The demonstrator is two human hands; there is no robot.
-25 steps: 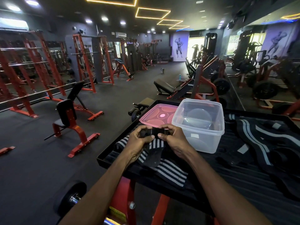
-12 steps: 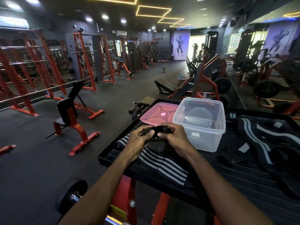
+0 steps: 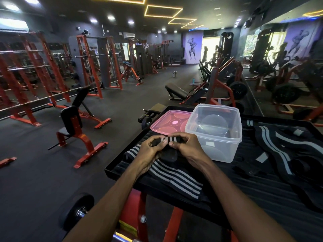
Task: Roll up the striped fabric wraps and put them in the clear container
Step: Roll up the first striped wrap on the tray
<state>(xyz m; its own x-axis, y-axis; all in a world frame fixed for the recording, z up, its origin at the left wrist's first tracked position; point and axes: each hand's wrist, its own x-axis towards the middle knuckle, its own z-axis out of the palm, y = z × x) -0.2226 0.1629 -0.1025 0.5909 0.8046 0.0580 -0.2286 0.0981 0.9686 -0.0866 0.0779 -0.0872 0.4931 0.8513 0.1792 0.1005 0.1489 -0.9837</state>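
A black wrap with grey-white stripes [image 3: 176,179] lies on the black tray table [image 3: 262,194], its far end curled into a small roll. My left hand [image 3: 150,151] and my right hand [image 3: 185,147] both pinch that roll between fingers and thumbs, just left of the clear container [image 3: 214,133]. The container stands upright, lidless and holds no wrap. More striped wraps [image 3: 279,151] lie spread out on the table to its right.
A pink lid [image 3: 170,122] lies flat behind my hands, touching the container's left side. The table's raised rim [image 3: 122,154] runs along its left edge. Red benches, racks and weight plates stand on the gym floor beyond and below.
The roll has turned over between my fingers: its striped side now faces up where only black showed before. Both hands stay in place by the container.
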